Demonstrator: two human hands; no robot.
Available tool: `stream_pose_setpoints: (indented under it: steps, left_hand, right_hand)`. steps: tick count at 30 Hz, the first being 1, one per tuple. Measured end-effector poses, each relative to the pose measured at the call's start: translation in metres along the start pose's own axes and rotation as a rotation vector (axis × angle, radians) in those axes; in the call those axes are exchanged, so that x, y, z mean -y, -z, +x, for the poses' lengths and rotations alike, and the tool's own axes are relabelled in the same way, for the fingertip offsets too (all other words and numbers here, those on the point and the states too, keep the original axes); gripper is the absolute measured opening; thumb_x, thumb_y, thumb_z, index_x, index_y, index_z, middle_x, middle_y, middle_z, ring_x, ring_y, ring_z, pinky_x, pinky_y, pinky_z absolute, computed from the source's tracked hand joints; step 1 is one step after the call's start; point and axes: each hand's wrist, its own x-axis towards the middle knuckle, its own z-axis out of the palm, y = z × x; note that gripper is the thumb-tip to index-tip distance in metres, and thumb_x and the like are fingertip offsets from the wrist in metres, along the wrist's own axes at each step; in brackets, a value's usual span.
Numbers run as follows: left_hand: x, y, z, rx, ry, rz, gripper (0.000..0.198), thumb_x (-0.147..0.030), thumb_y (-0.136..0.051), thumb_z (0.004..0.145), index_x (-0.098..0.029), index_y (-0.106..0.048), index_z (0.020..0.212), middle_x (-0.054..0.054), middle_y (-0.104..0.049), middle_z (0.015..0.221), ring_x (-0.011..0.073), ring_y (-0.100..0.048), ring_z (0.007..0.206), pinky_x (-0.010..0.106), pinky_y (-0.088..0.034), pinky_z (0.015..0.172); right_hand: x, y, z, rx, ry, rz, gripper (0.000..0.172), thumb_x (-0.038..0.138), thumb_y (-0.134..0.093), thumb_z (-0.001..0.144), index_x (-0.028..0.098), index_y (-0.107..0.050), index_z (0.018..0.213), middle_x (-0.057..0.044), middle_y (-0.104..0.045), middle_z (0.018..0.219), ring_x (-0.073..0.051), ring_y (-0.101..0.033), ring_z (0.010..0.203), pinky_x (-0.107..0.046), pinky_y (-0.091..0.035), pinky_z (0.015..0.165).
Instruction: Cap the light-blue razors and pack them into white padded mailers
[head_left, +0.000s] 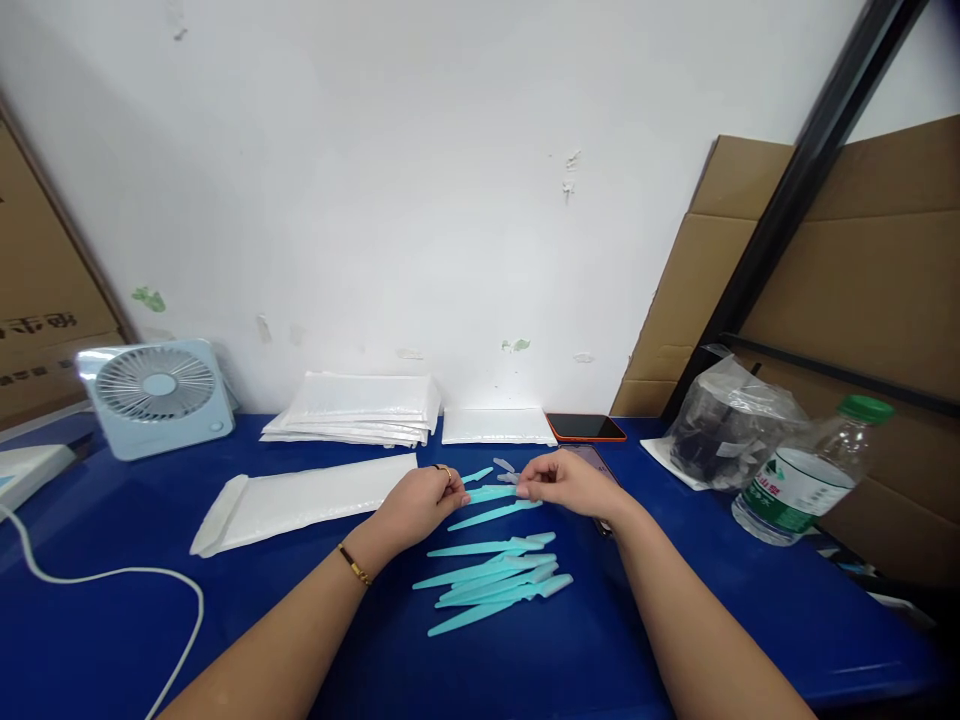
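A turquoise eyebrow razor [491,493] stretches between my hands. My left hand [425,500] pinches its handle end, and my right hand [559,482] has closed its fingertips around the blade end. Just beyond lie another eyebrow razor [478,474] and a few small clear caps [505,465]. One more razor [491,516] rests right below my hands. Nearer to me, several turquoise razors [495,580] with pale covers on their blade ends form a loose pile, handles pointing left.
A white padded envelope [315,500] lies left, before a stack of envelopes [352,405]. One phone [589,428] is by the wall; another [589,460] is partly behind my right hand. A fan [157,395] and cable [120,571] stand left, a water bottle [810,475] and bagged container [727,425] right.
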Motion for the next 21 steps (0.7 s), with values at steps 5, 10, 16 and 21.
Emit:
stream_pose_setpoints:
  steps: [5, 10, 16, 21]
  left_hand:
    - [0.007, 0.002, 0.005, -0.056, -0.032, 0.058, 0.027, -0.041, -0.044, 0.082, -0.019, -0.059, 0.074, 0.002, -0.062, 0.078, 0.0141, -0.054, 0.067, 0.024, -0.034, 0.059]
    - [0.008, 0.007, 0.005, -0.149, 0.002, 0.075, 0.025, -0.040, -0.047, 0.080, -0.021, -0.062, 0.079, 0.002, -0.063, 0.078, 0.0159, -0.055, 0.074, 0.025, -0.036, 0.064]
    - [0.000, 0.000, 0.001, -0.096, -0.078, 0.021, 0.027, -0.045, -0.053, 0.075, -0.021, -0.062, 0.084, 0.002, -0.061, 0.084, 0.0156, -0.055, 0.077, 0.024, -0.038, 0.066]
    - [-0.002, -0.008, 0.002, -0.008, -0.143, 0.050, 0.024, -0.043, -0.054, 0.076, -0.022, -0.065, 0.082, 0.000, -0.062, 0.082, 0.0138, -0.055, 0.071, 0.023, -0.036, 0.064]
  right_hand:
    - [-0.004, 0.001, 0.002, -0.060, -0.026, 0.023, 0.033, 0.046, -0.059, 0.070, 0.014, -0.066, 0.076, -0.002, -0.060, 0.064, -0.012, -0.050, 0.059, -0.022, -0.037, 0.054]
    - [-0.001, 0.007, 0.001, -0.266, -0.073, -0.248, 0.028, 0.043, -0.060, 0.069, 0.017, -0.067, 0.076, -0.002, -0.060, 0.070, -0.013, -0.050, 0.062, -0.023, -0.035, 0.055]
    - [-0.009, 0.000, 0.000, -0.079, -0.015, -0.338, 0.019, 0.035, -0.066, 0.062, 0.018, -0.066, 0.070, -0.002, -0.058, 0.076, -0.014, -0.051, 0.066, -0.023, -0.037, 0.057]
    - [-0.011, -0.008, 0.003, 0.003, -0.004, -0.279, 0.019, 0.035, -0.066, 0.063, 0.017, -0.064, 0.070, -0.002, -0.058, 0.077, -0.014, -0.052, 0.065, -0.022, -0.037, 0.055]
